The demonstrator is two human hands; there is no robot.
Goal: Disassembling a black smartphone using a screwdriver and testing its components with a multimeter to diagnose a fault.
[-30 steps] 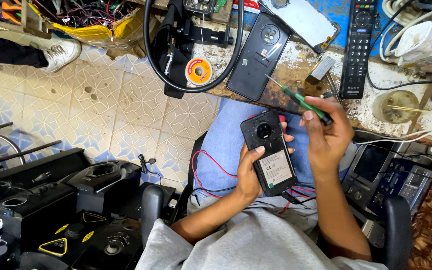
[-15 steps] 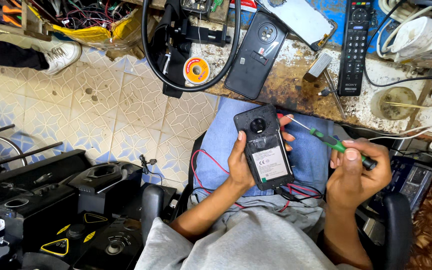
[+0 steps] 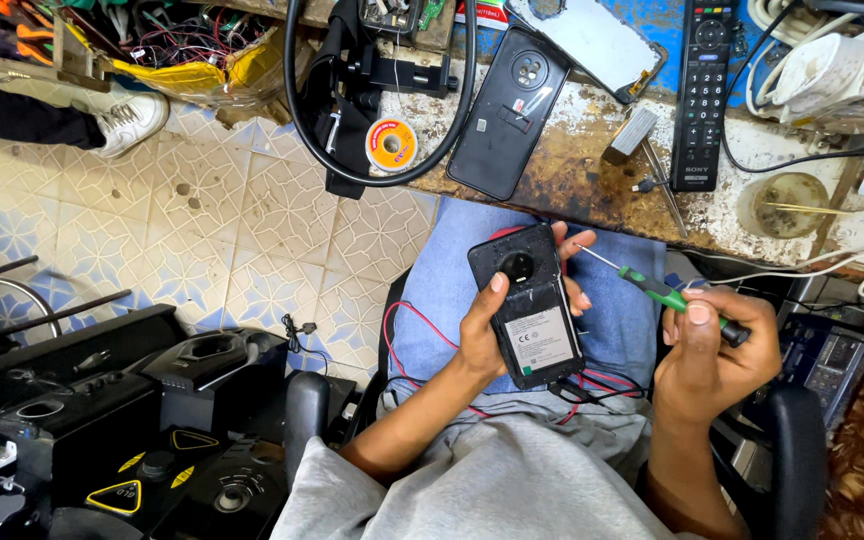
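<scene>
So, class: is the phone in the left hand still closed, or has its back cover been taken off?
Off: the phone shows bare black internals and a label.

Person's in a grey short-sleeve tee and blue jeans, forearms bare, no watch or rings on either of the hands that I can spot.

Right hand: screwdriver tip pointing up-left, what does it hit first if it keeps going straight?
Likely the opened phone held by the left hand, near its top edge or the fingertips there. The right hand holds the green screwdriver; depth is unclear.
</scene>
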